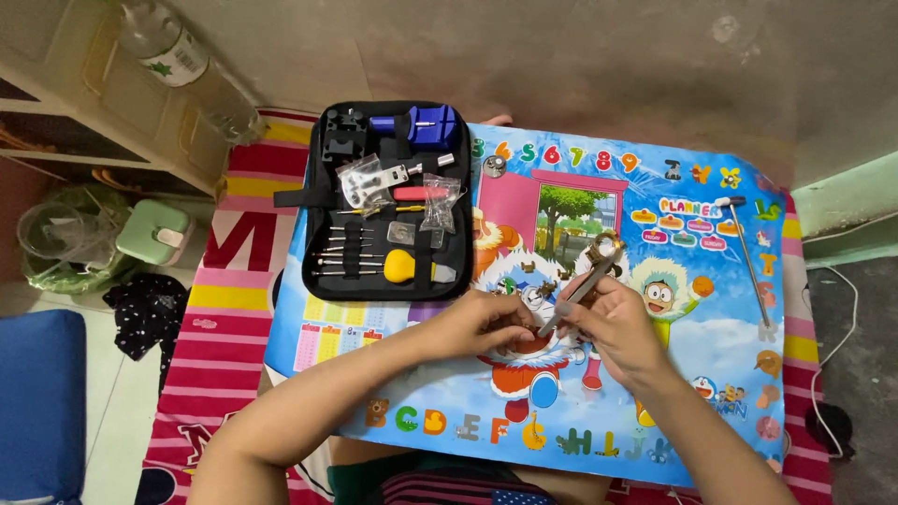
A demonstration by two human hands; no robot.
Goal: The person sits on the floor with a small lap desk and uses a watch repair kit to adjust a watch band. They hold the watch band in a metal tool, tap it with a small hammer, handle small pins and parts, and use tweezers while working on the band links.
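One cartoon play mat (655, 374), blue, lying over one striped pink-red-yellow cloth (220, 309); one black zip tool case (388, 201) open at the far left of the mat; in it one blue block tool (421, 124), one red-handled driver (418, 194), one yellow-handled tool (400, 266), two small clear bags (440, 201), a row of about five thin pin drivers (351, 252); exact driver count hard to tell.

One small round metal piece (494, 166) on the mat just right of the case; one slim hammer-like tool (748, 252) lying on the right side of the mat, well apart from the hands; several tiny dark bits (543, 285) scattered on the mat just beyond the hands, too small to count.

Two hands, both near mid-mat, touching each other; left hand (486, 323) comes in from near left, fingers curled in a pinch onto the near end of one metal plier-like tool (585, 281); right hand (613, 327) comes in from near right, fingers closed around the tool's shaft; tool tilts up and away to the far right, its brass-coloured head (606, 248) raised above the mat.

Off the mat: one clear plastic bottle (182, 61) lying far left; one pale green lidded container (154, 234) on the floor at left; one blue cushion (37, 402) at near left; one white cable (837, 346) at right.
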